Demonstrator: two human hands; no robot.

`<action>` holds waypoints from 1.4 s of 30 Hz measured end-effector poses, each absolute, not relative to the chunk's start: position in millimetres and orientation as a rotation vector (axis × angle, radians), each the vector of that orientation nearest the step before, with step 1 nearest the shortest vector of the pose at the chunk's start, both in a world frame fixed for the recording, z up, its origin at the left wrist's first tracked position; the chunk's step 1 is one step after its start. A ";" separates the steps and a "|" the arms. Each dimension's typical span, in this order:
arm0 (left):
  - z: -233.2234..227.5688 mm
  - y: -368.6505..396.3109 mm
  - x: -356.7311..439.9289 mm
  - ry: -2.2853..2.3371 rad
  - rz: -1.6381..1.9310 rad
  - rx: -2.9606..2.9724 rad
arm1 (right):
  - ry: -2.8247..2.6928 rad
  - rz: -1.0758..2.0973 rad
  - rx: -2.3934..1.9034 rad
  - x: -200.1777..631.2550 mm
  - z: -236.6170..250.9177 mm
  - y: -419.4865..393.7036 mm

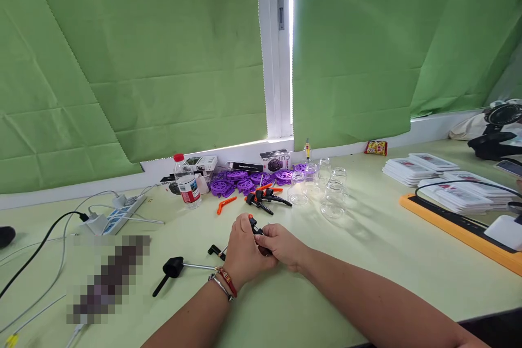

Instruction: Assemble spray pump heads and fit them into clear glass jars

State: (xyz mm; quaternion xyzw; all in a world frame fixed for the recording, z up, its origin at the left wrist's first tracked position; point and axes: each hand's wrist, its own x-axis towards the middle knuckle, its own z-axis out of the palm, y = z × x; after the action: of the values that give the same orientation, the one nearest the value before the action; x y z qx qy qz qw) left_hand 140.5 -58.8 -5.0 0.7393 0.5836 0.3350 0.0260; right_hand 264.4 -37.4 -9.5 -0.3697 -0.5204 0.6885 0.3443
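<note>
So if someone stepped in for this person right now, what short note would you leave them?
Left hand: closed around a small black clamp part with an orange tip.
Right hand: gripping the same part from the other side.
A black-handled metal rod lies on the table left of the hands.
More black and orange clamp pieces lie behind, with purple plastic wheels and clear glass jars.
Done: cannot tell how far the held piece is assembled.
Left: loose pieces are not yet handled.
</note>
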 end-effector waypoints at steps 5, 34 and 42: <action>-8.8 -57.6 140.3 1.774 1.016 2.290 | -1.361 1.799 -0.984 263.6 -8.8 -36.6; 8.4 -50.1 115.9 2.031 0.768 2.249 | -2.339 0.508 -1.250 296.6 -28.8 31.4; 13.8 -53.6 115.3 1.984 0.751 2.188 | -2.368 0.484 -1.318 294.2 -29.0 33.3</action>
State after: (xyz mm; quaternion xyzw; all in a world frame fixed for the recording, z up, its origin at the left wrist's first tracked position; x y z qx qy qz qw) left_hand 115.3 -53.6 13.8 0.7172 0.6502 0.2462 0.0469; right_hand 294.2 33.3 -29.0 -0.4697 -0.8440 0.1726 0.1932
